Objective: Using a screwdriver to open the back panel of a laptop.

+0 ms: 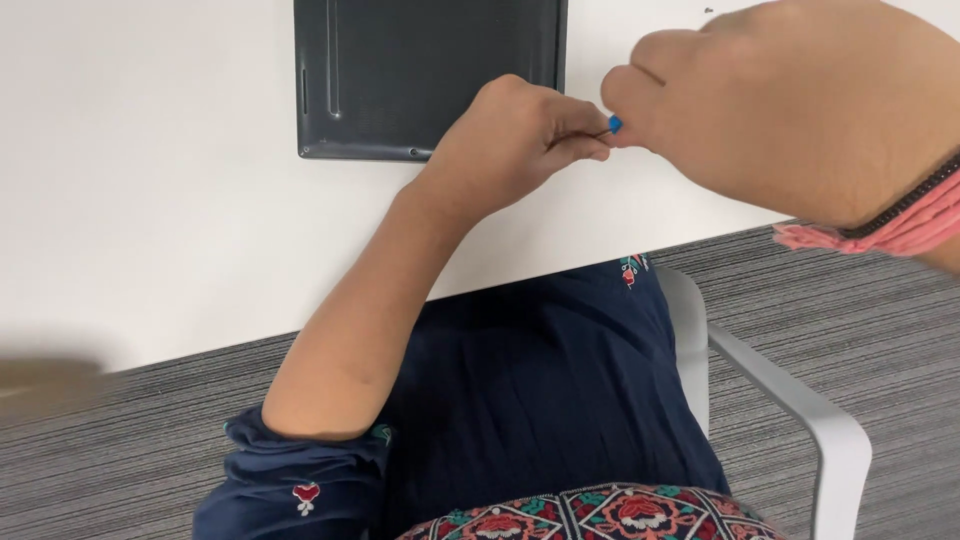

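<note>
Two hands meet above the near edge of the white table (150, 200), both closed on one very small item. The left hand (515, 135) is curled into a loose fist, with thumb and forefinger pinched toward the right. The right hand (800, 105) is closer to the camera and also closed, its fingertips (630, 100) pinching from the opposite side. Between them sits a small blue piece (615, 124), with a thin dark stem running from it into the left fingers; what the item is cannot be told at this size.

Position: the blue piece is held in the air just in front of the table edge, beside the lower right corner of a dark grey flat device (420, 70) lying on the table.

Orientation: judged from the visible stem, the long axis runs nearly level, left to right, tilted slightly up toward the blue end, which points at the right hand.

Risks, as a judgement: the item is tiny and held only by fingertip pinches, so a slip would likely drop it past the table edge onto the lap or the striped grey carpet (860, 300), where it would be hard to find. Opposing pulls could also bend the thin stem.
</note>
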